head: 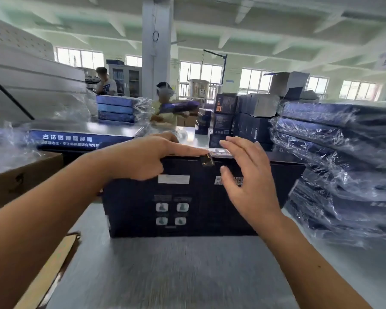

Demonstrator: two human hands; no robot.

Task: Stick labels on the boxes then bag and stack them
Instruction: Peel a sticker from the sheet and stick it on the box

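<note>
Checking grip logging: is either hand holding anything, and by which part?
The left hand grips the dark box by its top edge. The right hand is open at the box's front and holds nothing.

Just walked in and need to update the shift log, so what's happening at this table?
A person is labelling a dark box stood on edge on the grey table. The left hand holds its top edge, index finger on a label there; the right hand hovers open beside it. The box isn't bagged yet. Bagged boxes are stacked to the right.
</note>
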